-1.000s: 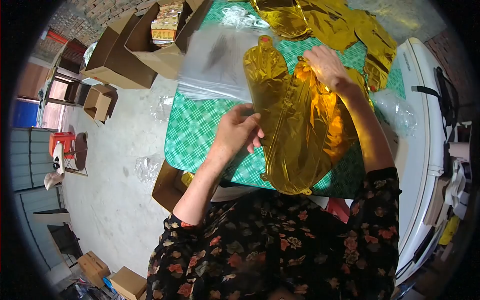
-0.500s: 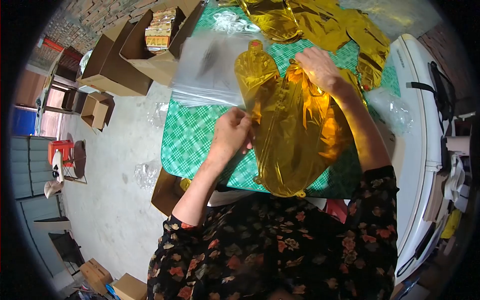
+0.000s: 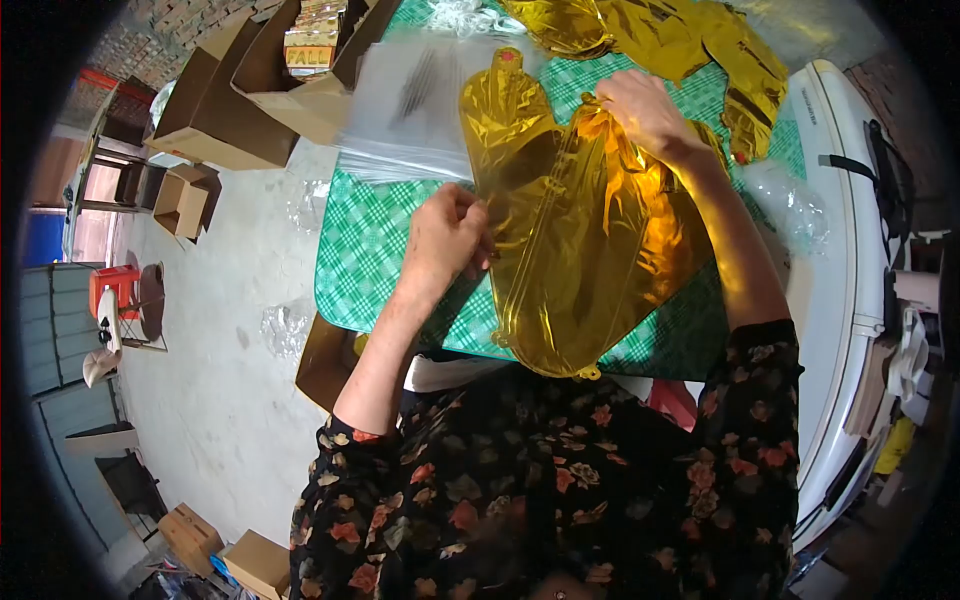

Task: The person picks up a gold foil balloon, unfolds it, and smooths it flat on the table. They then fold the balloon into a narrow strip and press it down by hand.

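Observation:
A large sheet of shiny gold foil shapes [image 3: 560, 300] lies on the green checked tablecloth [image 3: 365, 260] in front of me. My right hand [image 3: 645, 112] grips the upper part of the foil, where it bunches into creases. At the foil's left edge is my left hand [image 3: 447, 235], fingers curled and pressed together on the edge. A rounded gold piece with a red-marked tab [image 3: 508, 100] reaches up between the hands. Clear plastic bags [image 3: 405, 110] are stacked to the upper left.
More gold foil [image 3: 650, 35] lies at the table's far side, near white strings [image 3: 460, 18]. Clear crumpled plastic [image 3: 785, 205] is at the right, beside a white appliance [image 3: 835, 300]. Open cardboard boxes [image 3: 290, 110] stand beyond the table's left.
The view has shifted slightly. My left hand has moved a little up and left along the foil's edge, and the foil between my hands looks more spread out.

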The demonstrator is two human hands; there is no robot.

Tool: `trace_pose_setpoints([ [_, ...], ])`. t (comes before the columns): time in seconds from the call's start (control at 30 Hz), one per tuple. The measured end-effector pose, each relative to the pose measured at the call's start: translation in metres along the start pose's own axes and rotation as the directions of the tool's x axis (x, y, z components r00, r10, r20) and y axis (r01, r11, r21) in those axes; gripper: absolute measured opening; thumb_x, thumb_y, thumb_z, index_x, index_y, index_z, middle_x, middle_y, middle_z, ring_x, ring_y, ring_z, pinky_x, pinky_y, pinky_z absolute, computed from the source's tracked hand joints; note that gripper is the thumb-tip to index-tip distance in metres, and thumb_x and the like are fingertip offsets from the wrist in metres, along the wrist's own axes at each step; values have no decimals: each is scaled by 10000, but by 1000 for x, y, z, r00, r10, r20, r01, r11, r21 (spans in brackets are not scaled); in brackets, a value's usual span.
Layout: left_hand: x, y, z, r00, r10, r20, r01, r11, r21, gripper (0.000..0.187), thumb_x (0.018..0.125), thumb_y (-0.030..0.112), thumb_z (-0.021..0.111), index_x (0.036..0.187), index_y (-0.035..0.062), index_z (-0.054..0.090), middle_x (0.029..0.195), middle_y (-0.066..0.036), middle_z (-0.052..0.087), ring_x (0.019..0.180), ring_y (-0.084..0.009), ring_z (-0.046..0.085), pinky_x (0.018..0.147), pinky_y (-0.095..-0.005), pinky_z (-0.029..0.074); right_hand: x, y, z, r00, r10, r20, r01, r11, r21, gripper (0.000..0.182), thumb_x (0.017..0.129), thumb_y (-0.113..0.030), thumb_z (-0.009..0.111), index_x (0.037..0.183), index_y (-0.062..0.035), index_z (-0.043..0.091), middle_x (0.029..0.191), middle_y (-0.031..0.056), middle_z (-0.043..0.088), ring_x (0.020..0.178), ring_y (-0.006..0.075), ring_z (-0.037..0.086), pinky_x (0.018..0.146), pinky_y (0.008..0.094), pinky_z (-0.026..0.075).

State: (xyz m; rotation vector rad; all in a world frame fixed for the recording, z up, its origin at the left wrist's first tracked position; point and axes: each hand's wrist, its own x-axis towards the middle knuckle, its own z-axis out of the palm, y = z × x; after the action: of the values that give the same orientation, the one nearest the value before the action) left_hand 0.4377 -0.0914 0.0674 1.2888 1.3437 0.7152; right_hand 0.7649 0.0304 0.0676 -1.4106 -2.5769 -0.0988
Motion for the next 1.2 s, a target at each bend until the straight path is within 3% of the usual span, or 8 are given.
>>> trace_pose_setpoints([
  [0.13, -4, 2, -3, 1000, -11, -29, 12, 1000, 27, 240, 982, 119, 555, 1137, -64, 549, 681, -151, 694, 519, -208, 663, 497, -341, 513, -3, 1, 5, 998, 43, -50, -37, 994, 100, 158, 1012, -191, 547, 1119, -110, 630, 1039, 65, 616, 1106, 262, 555, 1011, 431, 381],
  [0.27, -13, -5, -4, 990, 110, -86, -103, 991, 81, 222, 1022, 127, 586, 1199, 14, 514, 722, -78, 654, 521, -122, 574, 454, -278, 444, 0, -3, 4, 999, 40, -5, -40, 999, 9, 179, 1019, -241, 559, 1126, -124, 643, 1049, 64, 635, 1082, 275, 577, 999, 451, 394],
  [0.37, -27, -13, -7, 969, 210, -133, -183, 965, 189, 215, 959, 137, 630, 1124, 12, 571, 676, -161, 667, 625, -253, 699, 575, -376, 510, -1, 3, 8, 996, -39, -80, 43, 998, 51, 166, 1015, -232, 566, 1105, -115, 641, 1028, 68, 633, 1074, 285, 580, 986, 449, 401],
  [0.4, -34, -16, -7, 962, 227, -152, -190, 955, 226, 184, 946, 116, 652, 1101, 31, 602, 749, -155, 680, 646, -280, 683, 600, -390, 515, -1, 2, 8, 991, -59, -119, 66, 996, 63, 159, 1013, -222, 567, 1090, -103, 637, 1015, 71, 631, 1077, 296, 581, 971, 462, 411],
  [0.5, -61, -18, -10, 904, 425, -48, -385, 857, 341, 116, 973, 58, 644, 1077, 7, 647, 776, -48, 665, 639, -78, 592, 590, -256, 490, 0, 6, 8, 994, -55, -98, 61, 996, 68, 148, 1010, -207, 567, 1085, -97, 632, 1019, 68, 633, 1070, 298, 585, 952, 459, 424],
  [0.63, -78, -25, -22, 755, 628, 190, -645, 657, 390, 226, 863, 72, 771, 1068, 21, 692, 900, -81, 688, 849, -232, 647, 768, -352, 534, 2, 18, 16, 979, -151, -136, 153, 988, 4, 171, 1008, -207, 591, 1104, -67, 607, 1041, 80, 629, 1037, 308, 583, 892, 428, 462],
  [0.8, -95, -30, -26, 761, 548, 347, -649, 626, 433, 383, 760, 213, 856, 1076, 61, 699, 1168, -99, 607, 1115, -312, 549, 974, -441, 460, 4, 19, 15, 970, -179, -167, 187, 982, 37, 168, 1007, -201, 590, 1095, -59, 610, 1039, 93, 638, 1029, 324, 593, 874, 435, 476],
  [1.2, -105, -37, -13, 779, 553, 295, -622, 622, 476, 375, 770, 190, 859, 1054, 45, 662, 1147, -110, 582, 1090, -308, 537, 935, -427, 461, 0, 21, 9, 976, -159, -149, 169, 984, 55, 173, 1018, -212, 579, 1087, -53, 590, 1024, 100, 624, 1024, 320, 583, 880, 439, 469],
])
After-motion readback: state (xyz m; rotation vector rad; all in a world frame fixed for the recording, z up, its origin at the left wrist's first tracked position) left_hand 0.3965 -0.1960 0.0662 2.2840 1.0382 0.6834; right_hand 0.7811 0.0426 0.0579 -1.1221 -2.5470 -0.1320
